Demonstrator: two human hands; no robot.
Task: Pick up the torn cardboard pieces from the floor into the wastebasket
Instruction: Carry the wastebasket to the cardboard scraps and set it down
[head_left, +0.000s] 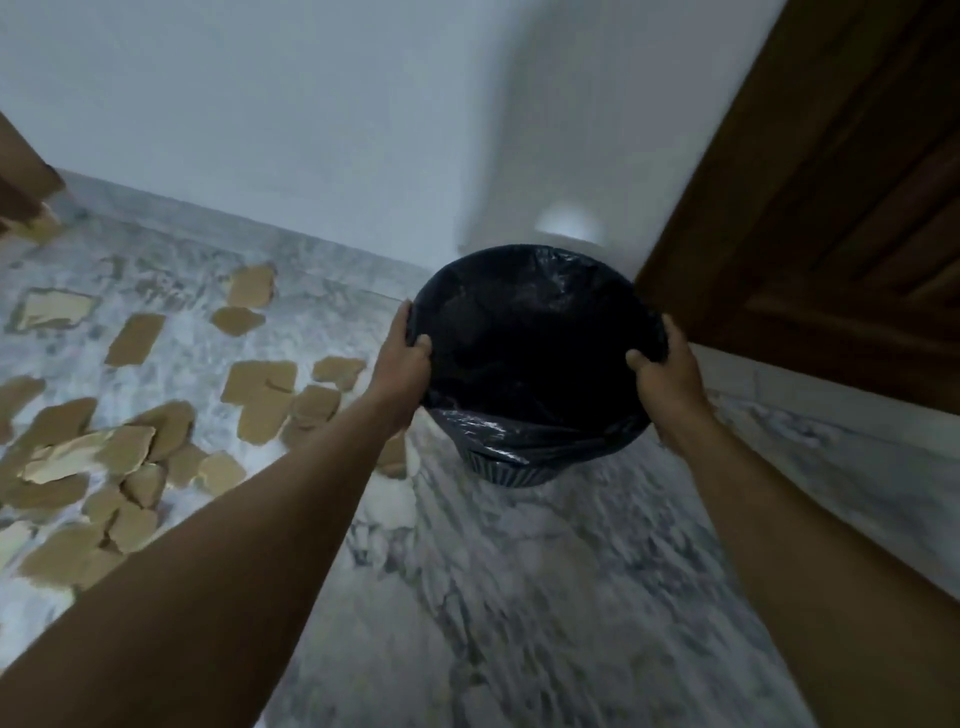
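1. Bare forearms reach in from the lower corners toward the wastebasket (535, 364), which serves as the landmark for everything else.
2. On the wastebasket's left rim the left hand (402, 364) is clenched: thumb hooked over the edge into the opening, fingers wrapped round the outside.
3. On the wastebasket's right rim the right hand (667, 384) grips the same way, thumb over the edge and fingers down the outer wall.
4. A black plastic liner (519, 431) covers the inside of the wastebasket and folds over its rim, hanging down the near side; a ribbed dark base shows below the liner.
5. No cardboard can be made out inside; the interior is too dark to tell more.
6. Whether the wastebasket stands on the marble floor (519, 597) or is lifted just off it cannot be told; the picture is smeared with blur.
7. Left of the wastebasket, torn cardboard pieces (260, 400) lie scattered flat on the floor, the nearest partly hidden behind the left forearm, just beside the base.
8. Farther left of the wastebasket the pieces overlap in a thicker heap (104, 457), some showing a paler side.
9. Behind the wastebasket rises a white wall (260, 104).
10. Right of the wastebasket, very near its rim, stands a brown wooden door (831, 208).
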